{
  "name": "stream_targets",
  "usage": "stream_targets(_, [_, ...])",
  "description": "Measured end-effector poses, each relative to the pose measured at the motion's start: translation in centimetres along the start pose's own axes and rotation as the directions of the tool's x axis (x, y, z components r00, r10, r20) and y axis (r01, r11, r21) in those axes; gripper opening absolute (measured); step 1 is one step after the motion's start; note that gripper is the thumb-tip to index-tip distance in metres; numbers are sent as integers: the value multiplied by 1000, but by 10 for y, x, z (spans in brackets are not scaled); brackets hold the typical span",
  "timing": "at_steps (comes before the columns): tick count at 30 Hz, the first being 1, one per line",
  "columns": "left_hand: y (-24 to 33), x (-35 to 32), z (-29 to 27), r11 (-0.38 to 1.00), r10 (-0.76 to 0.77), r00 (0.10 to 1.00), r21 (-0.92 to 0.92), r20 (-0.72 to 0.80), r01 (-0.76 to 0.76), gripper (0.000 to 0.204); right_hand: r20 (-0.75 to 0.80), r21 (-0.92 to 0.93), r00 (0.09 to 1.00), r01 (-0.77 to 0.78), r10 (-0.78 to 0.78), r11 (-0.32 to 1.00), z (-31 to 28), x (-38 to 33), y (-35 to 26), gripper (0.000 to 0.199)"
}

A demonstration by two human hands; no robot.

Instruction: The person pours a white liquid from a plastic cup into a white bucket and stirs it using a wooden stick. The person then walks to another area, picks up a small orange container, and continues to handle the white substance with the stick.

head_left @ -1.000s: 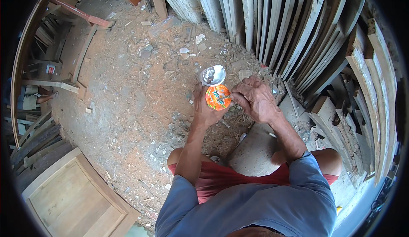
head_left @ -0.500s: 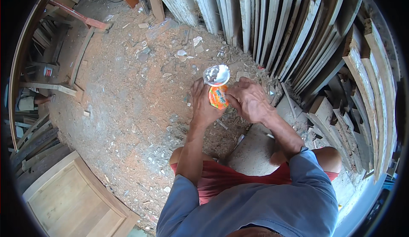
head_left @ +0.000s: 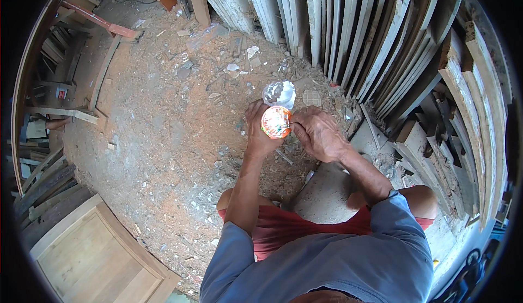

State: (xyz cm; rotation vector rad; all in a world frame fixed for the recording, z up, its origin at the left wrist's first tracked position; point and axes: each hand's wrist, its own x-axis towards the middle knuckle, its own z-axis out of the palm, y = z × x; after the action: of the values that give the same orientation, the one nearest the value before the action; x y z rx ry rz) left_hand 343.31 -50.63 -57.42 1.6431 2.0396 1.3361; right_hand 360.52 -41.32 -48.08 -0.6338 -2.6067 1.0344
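Note:
My left hand (head_left: 257, 134) is wrapped round the left side of a small round cup with a shiny orange printed lid (head_left: 276, 122). Glare washes out much of that lid. At its right edge my right hand (head_left: 320, 133) is closed, with thumb and forefinger pinched at the rim; the exact bit in the pinch is too small to make out. Just beyond the lid sits a clear plastic cup (head_left: 279, 94) with white stuff inside. Whether it rests on something or is held by hidden fingers, I cannot tell.
Sawdust and chips cover the floor (head_left: 180, 123). Many boards (head_left: 348, 25) lean upright at the far right, with rough timber (head_left: 463, 85) nearer. A panelled wooden door (head_left: 98, 254) lies at the lower left. A red-ended bar (head_left: 121, 30) stands at the far left.
The orange lid has tipped from a slanted view to a rounder, glare-covered one. The clear cup beyond it shows more of its side. Both hands stay nearly in place.

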Motion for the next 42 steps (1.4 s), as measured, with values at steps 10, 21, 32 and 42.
stream_targets(10, [-5,-12,-7,910,-276,961,-328,-23,253,53,-53,284,974,-197,221,938,-23,4,10,29])
stream_targets(21, [-10,-13,2,997,57,935,-74,349,-34,56,60,-50,994,-93,96,994,0,7,48,56])
stream_targets(32, [-15,-14,26,987,-158,890,30,428,160,67,-58,-31,836,-548,546,836,41,-43,166,50])
stream_targets(42, [-11,-12,21,783,-231,902,-481,365,395,80,-376,-365,735,-677,564,638,47,-67,223,55])
